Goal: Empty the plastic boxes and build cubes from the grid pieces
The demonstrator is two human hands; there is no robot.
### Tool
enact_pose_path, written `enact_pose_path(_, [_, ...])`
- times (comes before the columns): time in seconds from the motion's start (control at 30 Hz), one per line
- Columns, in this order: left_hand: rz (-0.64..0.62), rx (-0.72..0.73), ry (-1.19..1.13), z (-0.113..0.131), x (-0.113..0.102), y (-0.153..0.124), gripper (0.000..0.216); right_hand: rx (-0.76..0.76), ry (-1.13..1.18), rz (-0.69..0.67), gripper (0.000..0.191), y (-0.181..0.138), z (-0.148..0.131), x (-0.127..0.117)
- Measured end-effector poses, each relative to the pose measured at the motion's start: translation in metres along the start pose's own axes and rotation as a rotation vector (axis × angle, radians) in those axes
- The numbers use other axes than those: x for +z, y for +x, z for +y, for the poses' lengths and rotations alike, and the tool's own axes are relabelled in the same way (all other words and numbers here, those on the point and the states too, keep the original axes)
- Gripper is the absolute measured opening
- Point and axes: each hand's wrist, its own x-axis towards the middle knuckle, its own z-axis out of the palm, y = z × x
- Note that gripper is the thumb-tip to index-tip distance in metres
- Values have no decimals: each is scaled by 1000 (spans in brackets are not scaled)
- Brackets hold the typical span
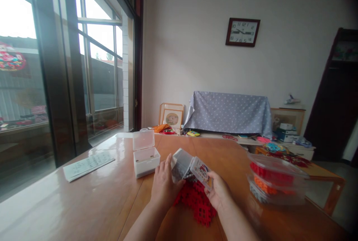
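Both my hands hold a small clear plastic box tilted over the wooden table. My left hand wraps its side with fingers closed round it. My right hand grips the box's hinged lid, which carries a colourful label and hangs open. Under the box lies a pile of red grid-shaped plastic pieces, partly hidden by my hands.
An open, empty clear box stands left of my hands. A printed sheet lies near the window side. Stacked clear containers with red and orange pieces sit at the right. Beyond the table are clutter and a cloth-covered object.
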Motion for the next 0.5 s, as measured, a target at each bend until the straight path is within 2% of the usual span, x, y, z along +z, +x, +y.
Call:
enact_pose_path(0.2, [-24, 46, 33, 2, -6, 2, 98, -38, -24, 60, 14, 7, -2, -5])
enact_pose_path(0.5, [-4, 63, 13, -1, -11, 5, 100, -99, 44, -27, 18, 5, -2, -3])
